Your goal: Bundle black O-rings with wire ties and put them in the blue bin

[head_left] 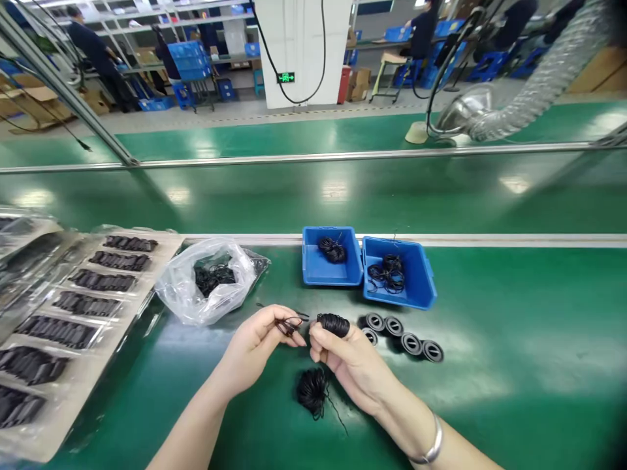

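Observation:
My left hand (pixel 259 343) is closed in a pinch on the thin black wire ends (pixel 289 323) of a coil. My right hand (pixel 345 362) is closed round the black wound coil (pixel 334 322), held just above the green table. The two hands almost touch. A loose bundle of black wire (pixel 312 390) lies on the table right under them. Several black ring-shaped cores (pixel 401 336) lie in a row just right of my right hand.
Two blue bins (pixel 313 271) (pixel 421 287) with black wire loops stand behind the hands. A clear plastic bag (pixel 186 290) of black wire lies to the left. Trays of black parts (pixel 83 313) fill the left edge. A metal duct hose (pixel 529 91) hangs at the far right; people work in the background.

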Demonstrator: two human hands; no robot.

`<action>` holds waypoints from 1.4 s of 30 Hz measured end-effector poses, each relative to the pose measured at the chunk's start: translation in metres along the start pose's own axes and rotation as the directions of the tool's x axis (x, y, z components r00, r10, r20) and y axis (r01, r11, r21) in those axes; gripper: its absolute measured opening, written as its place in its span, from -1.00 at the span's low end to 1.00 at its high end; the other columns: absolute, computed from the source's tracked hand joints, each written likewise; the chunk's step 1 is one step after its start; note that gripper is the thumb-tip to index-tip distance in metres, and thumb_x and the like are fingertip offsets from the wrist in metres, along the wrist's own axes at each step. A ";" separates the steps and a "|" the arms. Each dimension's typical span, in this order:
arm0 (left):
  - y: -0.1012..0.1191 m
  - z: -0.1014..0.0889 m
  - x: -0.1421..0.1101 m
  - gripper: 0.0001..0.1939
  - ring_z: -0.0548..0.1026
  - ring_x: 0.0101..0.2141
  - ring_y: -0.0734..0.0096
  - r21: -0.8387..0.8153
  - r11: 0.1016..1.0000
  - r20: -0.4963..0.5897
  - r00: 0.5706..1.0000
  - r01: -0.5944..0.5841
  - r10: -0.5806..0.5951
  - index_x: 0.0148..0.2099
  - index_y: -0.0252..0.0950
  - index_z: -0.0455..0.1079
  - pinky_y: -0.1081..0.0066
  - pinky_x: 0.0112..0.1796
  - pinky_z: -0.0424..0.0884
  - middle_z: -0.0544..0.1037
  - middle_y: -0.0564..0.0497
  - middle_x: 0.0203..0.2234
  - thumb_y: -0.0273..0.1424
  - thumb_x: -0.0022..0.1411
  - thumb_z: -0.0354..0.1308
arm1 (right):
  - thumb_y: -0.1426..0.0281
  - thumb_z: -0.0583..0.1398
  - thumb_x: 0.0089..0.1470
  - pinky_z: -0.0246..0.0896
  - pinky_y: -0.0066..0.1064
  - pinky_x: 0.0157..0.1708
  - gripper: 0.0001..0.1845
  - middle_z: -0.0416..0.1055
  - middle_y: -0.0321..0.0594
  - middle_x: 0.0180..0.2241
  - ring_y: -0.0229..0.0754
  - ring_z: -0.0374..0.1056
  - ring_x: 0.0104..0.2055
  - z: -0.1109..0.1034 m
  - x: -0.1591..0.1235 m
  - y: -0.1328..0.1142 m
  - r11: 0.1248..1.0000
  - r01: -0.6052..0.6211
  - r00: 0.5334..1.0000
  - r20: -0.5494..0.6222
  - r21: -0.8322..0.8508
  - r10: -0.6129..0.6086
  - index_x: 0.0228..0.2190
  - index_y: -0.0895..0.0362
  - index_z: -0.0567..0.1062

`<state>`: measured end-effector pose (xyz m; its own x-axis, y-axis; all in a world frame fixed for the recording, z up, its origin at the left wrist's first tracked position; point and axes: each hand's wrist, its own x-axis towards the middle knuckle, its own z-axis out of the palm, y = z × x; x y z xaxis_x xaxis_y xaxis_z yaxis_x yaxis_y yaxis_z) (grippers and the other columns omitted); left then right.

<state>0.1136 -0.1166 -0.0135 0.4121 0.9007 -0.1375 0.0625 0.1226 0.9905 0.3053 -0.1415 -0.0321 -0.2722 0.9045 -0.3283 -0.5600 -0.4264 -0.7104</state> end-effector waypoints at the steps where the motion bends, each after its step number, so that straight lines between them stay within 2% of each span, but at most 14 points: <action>1: -0.004 0.000 0.000 -0.77 0.60 -0.30 0.34 0.004 1.000 0.019 1.000 -0.009 0.009 -0.11 -0.33 0.43 0.33 -0.22 0.51 0.54 -0.08 -0.25 -0.27 0.40 0.07 | 0.27 0.43 0.00 0.15 -0.42 -0.37 -0.72 0.33 -0.33 -0.53 -0.30 0.23 -0.47 0.000 0.000 -0.001 1.000 0.013 1.000 -0.013 -0.010 -0.013 -0.54 0.19 0.54; 4: -0.015 -0.001 -0.002 -0.82 0.58 -0.38 0.38 0.015 1.000 0.065 0.998 -0.002 0.001 -0.12 -0.31 0.41 0.34 -0.26 0.49 0.53 -0.02 -0.33 -0.33 0.42 0.04 | 0.21 0.39 0.05 0.13 -0.39 -0.39 -0.72 0.35 -0.33 -0.54 -0.29 0.22 -0.49 -0.001 0.000 -0.002 0.998 0.035 0.997 -0.069 -0.059 -0.039 -0.45 0.19 0.61; 7: -0.019 0.000 -0.005 -0.82 0.60 -0.41 0.38 0.075 0.997 0.060 0.998 -0.014 0.009 -0.09 -0.28 0.41 0.33 -0.27 0.48 0.56 -0.03 -0.32 -0.37 0.43 0.00 | 0.17 0.37 0.07 0.11 -0.37 -0.38 -0.70 0.36 -0.33 -0.58 -0.27 0.21 -0.49 -0.002 -0.001 -0.002 0.982 0.051 0.993 -0.099 -0.182 -0.070 -0.42 0.19 0.64; 10: -0.019 0.001 -0.006 -0.76 0.60 -0.40 0.38 0.234 0.969 0.030 0.997 -0.076 0.071 -0.06 -0.26 0.43 0.33 -0.24 0.47 0.61 -0.01 -0.37 -0.48 0.43 -0.07 | 0.19 0.39 0.04 0.13 -0.35 -0.34 -0.73 0.40 -0.30 -0.56 -0.24 0.24 -0.45 -0.002 -0.001 0.000 0.959 0.065 0.992 -0.088 -0.276 -0.093 -0.46 0.16 0.65; 13: -0.019 0.002 -0.007 -0.67 0.59 -0.36 0.37 0.419 0.892 0.020 0.984 -0.170 0.178 -0.02 -0.23 0.46 0.35 -0.18 0.45 0.62 0.04 -0.46 -0.59 0.38 -0.08 | 0.22 0.40 0.03 0.19 -0.36 -0.34 -0.78 0.46 -0.27 -0.46 -0.21 0.30 -0.40 -0.001 -0.001 0.004 0.947 0.081 0.994 -0.047 -0.310 -0.100 -0.44 0.12 0.66; 16: -0.021 0.002 -0.008 -0.60 0.59 -0.31 0.37 0.528 0.811 0.026 0.959 -0.252 0.281 0.04 -0.23 0.48 0.40 -0.21 0.47 0.65 0.00 -0.36 -0.64 0.33 -0.06 | 0.24 0.39 0.04 0.26 -0.38 -0.31 -0.83 0.46 -0.28 -0.43 -0.20 0.36 -0.36 -0.001 -0.003 0.006 0.926 0.125 0.991 0.009 -0.357 -0.130 -0.41 0.09 0.67; 20: -0.025 0.005 -0.009 -0.58 0.61 -0.21 0.33 0.603 0.737 0.023 0.931 -0.304 0.365 0.04 -0.24 0.51 0.41 -0.18 0.51 0.67 -0.06 -0.23 -0.64 0.29 -0.04 | 0.30 0.42 -0.01 0.31 -0.34 -0.14 -0.87 0.47 -0.26 -0.34 -0.15 0.42 -0.24 0.001 -0.005 0.009 0.888 0.170 0.985 0.043 -0.428 -0.168 -0.37 0.07 0.68; 23: -0.026 0.007 -0.008 -0.56 0.62 -0.22 0.34 0.611 0.740 0.010 0.938 -0.281 0.347 0.03 -0.22 0.54 0.41 -0.17 0.53 0.69 -0.04 -0.22 -0.64 0.26 -0.04 | 0.31 0.42 -0.01 0.32 -0.33 -0.11 -0.88 0.46 -0.26 -0.34 -0.13 0.43 -0.21 0.002 -0.004 0.010 0.883 0.167 0.986 0.049 -0.439 -0.162 -0.39 0.07 0.67; 27: -0.024 0.007 -0.008 -0.59 0.64 -0.27 0.32 0.571 0.796 -0.038 0.962 -0.200 0.269 -0.02 -0.18 0.59 0.37 -0.17 0.56 0.71 0.00 -0.28 -0.61 0.25 0.02 | 0.29 0.43 -0.02 0.31 -0.36 -0.17 -0.85 0.46 -0.27 -0.35 -0.16 0.41 -0.25 0.002 -0.003 0.009 0.910 0.126 0.992 0.042 -0.394 -0.119 -0.42 0.10 0.65; 31: -0.019 0.005 -0.008 -0.65 0.66 -0.37 0.33 0.397 0.911 -0.060 0.988 -0.109 0.144 -0.06 -0.18 0.61 0.38 -0.29 0.60 0.71 0.01 -0.37 -0.55 0.26 0.06 | 0.22 0.42 -0.02 0.26 -0.40 -0.35 -0.75 0.51 -0.24 -0.43 -0.19 0.39 -0.36 0.001 -0.003 0.006 0.956 0.001 1.000 0.009 -0.292 0.001 -0.42 0.16 0.64; 34: -0.016 0.005 -0.008 -0.65 0.66 -0.43 0.34 0.268 0.961 -0.034 0.997 -0.063 0.075 -0.05 -0.18 0.61 0.38 -0.35 0.61 0.70 0.01 -0.43 -0.53 0.27 0.05 | 0.20 0.41 0.00 0.23 -0.42 -0.39 -0.73 0.53 -0.22 -0.45 -0.21 0.37 -0.38 0.001 -0.003 0.005 0.959 -0.006 1.000 0.014 -0.283 0.010 -0.43 0.17 0.64; 39: -0.017 0.002 -0.009 -0.67 0.64 -0.39 0.32 0.410 0.908 -0.092 0.986 -0.087 0.136 -0.09 -0.15 0.64 0.40 -0.35 0.57 0.71 0.00 -0.38 -0.52 0.23 0.11 | 0.26 0.43 -0.04 0.33 -0.37 -0.25 -0.81 0.48 -0.27 -0.39 -0.19 0.41 -0.33 0.002 -0.003 0.006 0.938 0.090 0.996 0.042 -0.335 -0.080 -0.43 0.12 0.65; 42: -0.019 0.001 -0.009 -0.68 0.64 -0.34 0.30 0.459 0.883 -0.100 0.982 -0.097 0.160 -0.09 -0.14 0.65 0.39 -0.30 0.56 0.71 0.00 -0.34 -0.51 0.23 0.12 | 0.27 0.42 -0.02 0.33 -0.37 -0.24 -0.84 0.45 -0.29 -0.40 -0.21 0.38 -0.35 0.001 -0.002 0.006 0.930 0.105 0.994 0.050 -0.351 -0.093 -0.43 0.11 0.65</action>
<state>0.1093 -0.1277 -0.0307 0.3241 0.9457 0.0240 0.4322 -0.1707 0.8855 0.3015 -0.1464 -0.0351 -0.2582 0.9385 -0.2293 -0.2748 -0.2988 -0.9139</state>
